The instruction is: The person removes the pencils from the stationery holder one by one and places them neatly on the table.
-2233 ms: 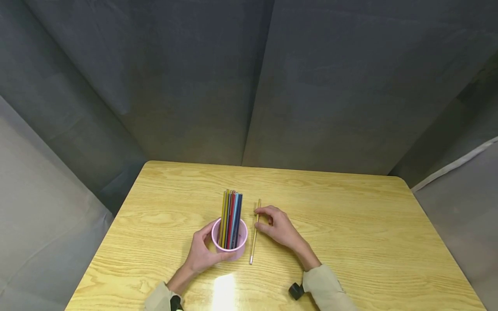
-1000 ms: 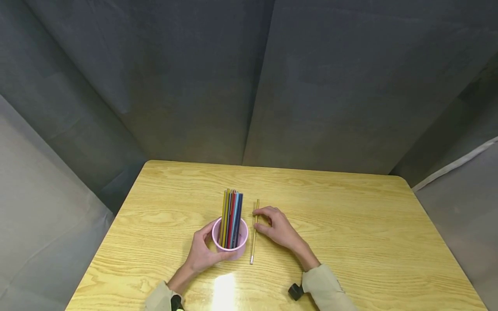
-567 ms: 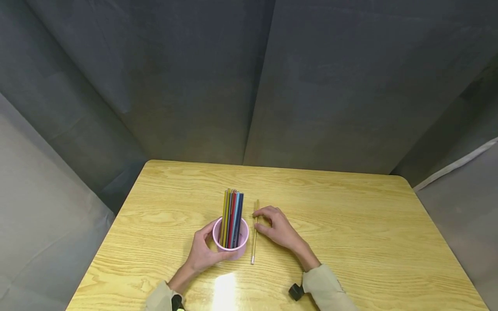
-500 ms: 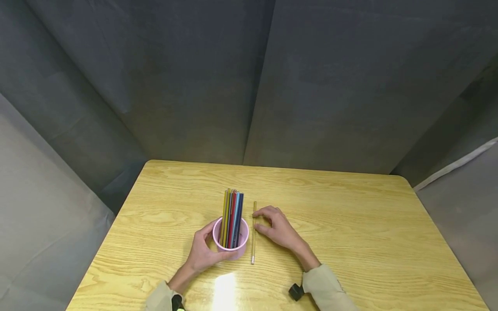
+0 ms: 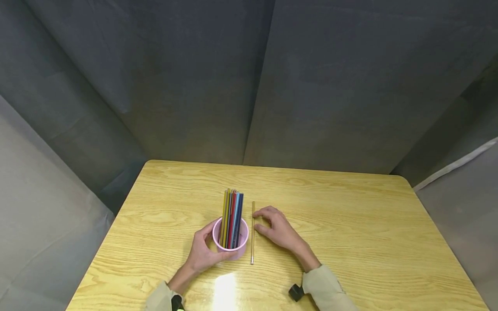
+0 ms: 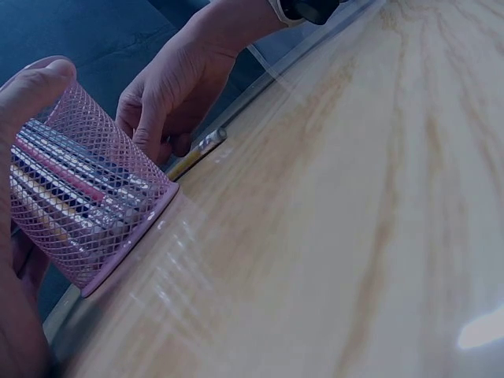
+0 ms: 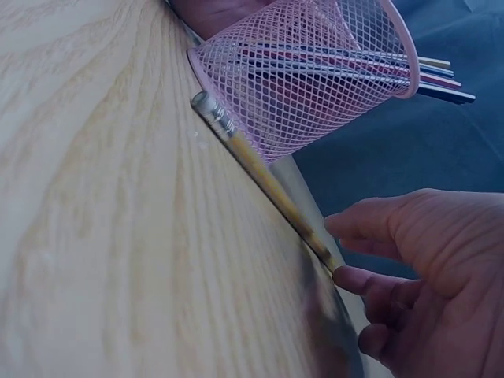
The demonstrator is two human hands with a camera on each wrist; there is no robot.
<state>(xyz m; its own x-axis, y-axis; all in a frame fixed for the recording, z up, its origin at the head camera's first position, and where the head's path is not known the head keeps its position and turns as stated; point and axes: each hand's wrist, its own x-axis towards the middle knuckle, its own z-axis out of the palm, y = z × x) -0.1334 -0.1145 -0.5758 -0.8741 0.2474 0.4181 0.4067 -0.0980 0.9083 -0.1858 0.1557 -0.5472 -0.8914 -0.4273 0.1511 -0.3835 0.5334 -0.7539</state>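
Observation:
A pink mesh pencil cup (image 5: 242, 250) stands on the table, with several coloured pencils (image 5: 232, 220) upright in it. My left hand (image 5: 201, 252) grips the cup, thumb on the near side and fingers round the far side. Just right of the cup a yellow pencil (image 5: 253, 239) lies on the table, pointing away from me. Its metal-banded eraser end (image 7: 214, 110) is nearest me. My right hand (image 5: 278, 229) rests beside this pencil, its thumb and fingertip right at the pencil's side and spread apart along it. The pencil is not between them.
Everything rests on a wood-grain table (image 5: 350, 216). Dark grey cloth (image 5: 194, 86) hangs behind its far edge, and lighter cloth (image 5: 43, 216) hangs at the left. A bright reflection shows on the tabletop near the front.
The yellow pencil has shifted slightly left toward the cup and now lies straighter. My right fingertips stay close to it, having moved slightly left early on. The left hand and cup stay in place.

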